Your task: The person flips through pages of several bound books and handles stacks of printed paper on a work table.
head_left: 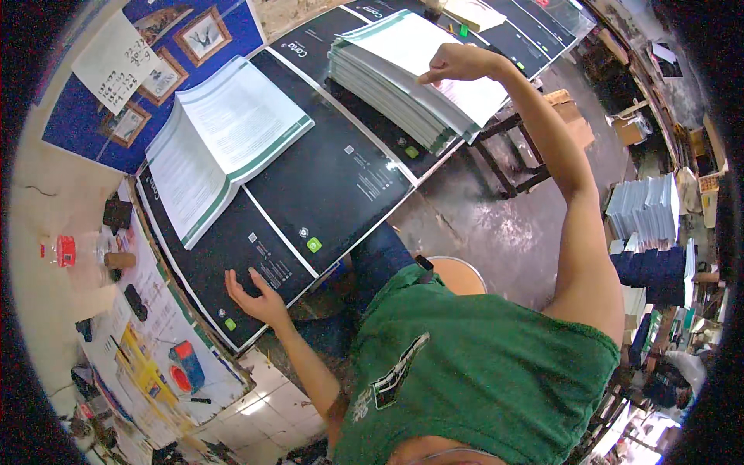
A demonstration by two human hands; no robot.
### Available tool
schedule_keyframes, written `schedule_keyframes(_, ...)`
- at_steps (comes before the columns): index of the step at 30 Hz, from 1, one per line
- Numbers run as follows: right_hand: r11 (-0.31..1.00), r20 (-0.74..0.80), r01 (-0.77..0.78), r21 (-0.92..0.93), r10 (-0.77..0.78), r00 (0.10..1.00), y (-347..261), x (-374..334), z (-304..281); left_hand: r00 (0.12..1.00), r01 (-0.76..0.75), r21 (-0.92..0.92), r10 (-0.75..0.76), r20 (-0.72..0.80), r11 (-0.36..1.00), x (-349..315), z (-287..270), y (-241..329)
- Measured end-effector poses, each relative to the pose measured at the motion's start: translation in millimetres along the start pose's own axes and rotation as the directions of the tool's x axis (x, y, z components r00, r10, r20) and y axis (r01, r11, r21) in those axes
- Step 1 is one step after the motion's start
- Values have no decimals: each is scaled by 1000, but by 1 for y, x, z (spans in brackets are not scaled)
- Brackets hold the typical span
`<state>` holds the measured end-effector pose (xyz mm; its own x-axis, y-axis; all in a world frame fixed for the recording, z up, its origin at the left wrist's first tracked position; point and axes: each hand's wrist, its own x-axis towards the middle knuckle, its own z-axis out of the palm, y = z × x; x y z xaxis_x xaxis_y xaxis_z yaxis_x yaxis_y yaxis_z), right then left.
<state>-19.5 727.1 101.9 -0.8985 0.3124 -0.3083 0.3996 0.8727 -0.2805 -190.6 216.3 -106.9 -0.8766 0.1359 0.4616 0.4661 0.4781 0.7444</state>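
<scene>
Probably heavy, the green-edged white paper stack (397,63) is best edge-gripped, right hand (465,63) curled, grasp unclear, left hand (262,301) spread.

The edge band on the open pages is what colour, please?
The edge band is green, seen best in the head view.

Black-topped table (333,194) beneath creased printed sheets (240,116), a paper stack (380,97), seemingly loose paper (474,12).

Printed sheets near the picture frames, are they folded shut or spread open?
Spread open: the printed sheets show two text-covered halves, with a crease between them.
</scene>
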Motion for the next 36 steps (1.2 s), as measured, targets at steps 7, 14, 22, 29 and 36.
schedule_keyframes(7, 991, 4, 46, -128, -46, 999, 1, 15, 3, 999, -34, 33, 34, -5, 999, -6, 0, -22)
schedule_keyframes(14, 999, -51, -42, -10, 41, 998, 0, 1, 4, 999, -40, 40, 40, -7, 998, 5, -5, -3)
schedule_keyframes(22, 1000, -242, 11, -2, -12, 970, -29, -1, 25, 1000, -8, 55, 8, 8, 998, 4, -7, -1)
schedule_keyframes(29, 917, -264, -259, -303, 180, 948, -50, 6, 56, 1000, -26, 58, 25, 10, 998, 5, -6, -2)
schedule_keyframes(36, 934, -358, -239, -266, 134, 924, -47, 7, 75, 1000, -29, 36, 29, 8, 999, 4, -5, -3)
